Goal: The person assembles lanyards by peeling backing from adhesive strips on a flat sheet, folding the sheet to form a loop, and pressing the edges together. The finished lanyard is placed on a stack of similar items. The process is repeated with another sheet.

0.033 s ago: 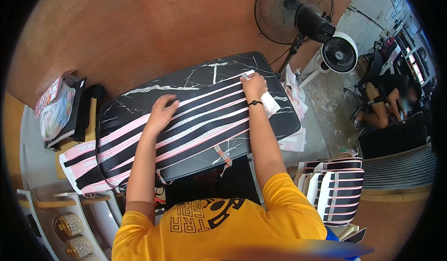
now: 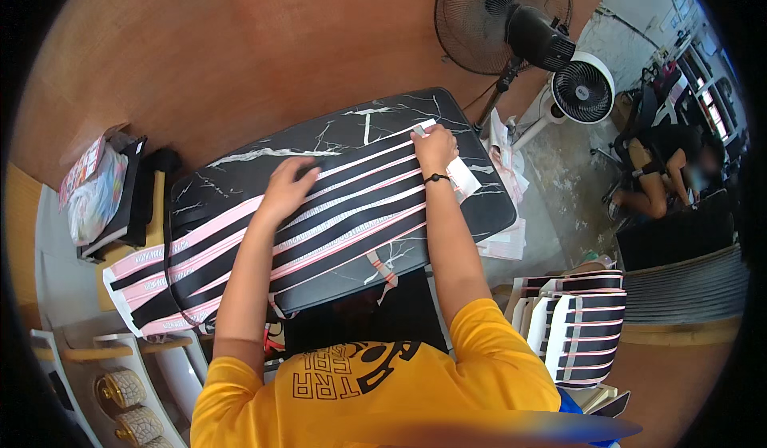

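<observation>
Left hand (image 2: 292, 188): fingers were loosely parted over the striped strips (image 2: 359, 194).
Right hand (image 2: 435, 149): fingers bent onto their right end; whether gripping, I couldn't tell.
Striped strips: lay lengthwise across the marbled table (image 2: 399, 110), black, pink and white, left end overhanging.

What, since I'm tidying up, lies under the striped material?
The black marbled table shows past both long edges of the striped material; what lies directly beneath is covered and cannot be seen.
</observation>
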Motion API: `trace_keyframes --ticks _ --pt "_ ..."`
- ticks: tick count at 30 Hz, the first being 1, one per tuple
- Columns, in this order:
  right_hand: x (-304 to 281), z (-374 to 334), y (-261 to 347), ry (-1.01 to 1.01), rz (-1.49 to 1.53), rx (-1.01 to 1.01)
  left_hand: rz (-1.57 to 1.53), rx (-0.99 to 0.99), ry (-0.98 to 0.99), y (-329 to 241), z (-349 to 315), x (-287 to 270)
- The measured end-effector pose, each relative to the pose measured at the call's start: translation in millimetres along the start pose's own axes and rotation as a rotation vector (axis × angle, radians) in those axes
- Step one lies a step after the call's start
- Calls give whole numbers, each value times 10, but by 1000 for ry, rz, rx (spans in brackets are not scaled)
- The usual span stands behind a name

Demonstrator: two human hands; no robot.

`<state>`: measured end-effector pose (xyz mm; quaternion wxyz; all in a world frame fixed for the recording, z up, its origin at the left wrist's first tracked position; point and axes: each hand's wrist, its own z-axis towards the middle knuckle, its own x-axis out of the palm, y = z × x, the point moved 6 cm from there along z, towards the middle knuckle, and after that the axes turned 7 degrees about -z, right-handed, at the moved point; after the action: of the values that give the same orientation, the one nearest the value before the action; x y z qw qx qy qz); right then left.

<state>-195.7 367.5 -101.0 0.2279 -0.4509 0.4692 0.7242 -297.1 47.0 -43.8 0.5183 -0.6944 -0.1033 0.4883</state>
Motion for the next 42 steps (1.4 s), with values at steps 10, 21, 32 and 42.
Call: trace_keyframes --ticks 10,21,32,42 --pt "14 68 39 -72 98 -15 64 280 313 -554 1787 1650" --pt "71 94 42 -90 162 -23 -102 -27 420 -429 2215 1978" --pt "78 88 27 -152 193 -38 83 394 310 -556 2123 1954" --pt "11 102 -43 -109 343 -24 48 359 287 -526 2170 1998"
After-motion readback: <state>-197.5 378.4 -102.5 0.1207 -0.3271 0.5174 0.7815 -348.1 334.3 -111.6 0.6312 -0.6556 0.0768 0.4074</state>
